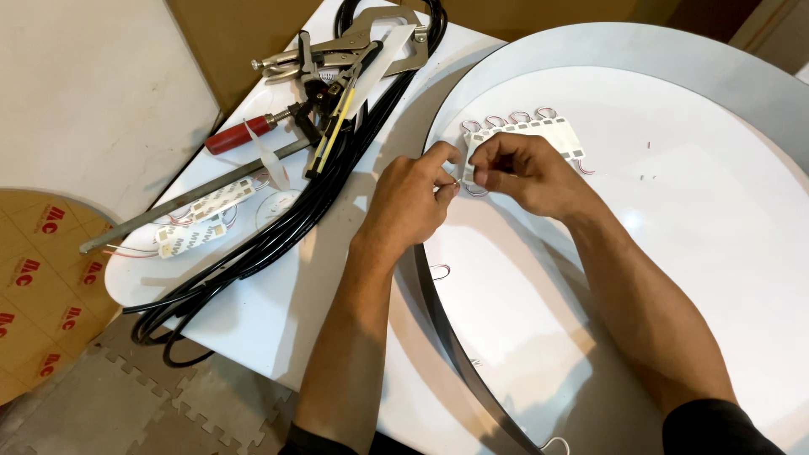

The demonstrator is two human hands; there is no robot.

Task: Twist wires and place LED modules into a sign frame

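A short chain of small white rectangular light modules, joined by looped red and white wires, lies inside a large round white sign shell. My right hand pinches the near end module of that chain. My left hand meets it from the left, its fingertips closed on the same module's edge or its wire. The module between the fingers is mostly hidden.
On the white table to the left lie a bundle of black cable, locking pliers, a red-handled tool, a metal rod and more light modules. Brown cardboard sheets rest on the grey foam floor mat.
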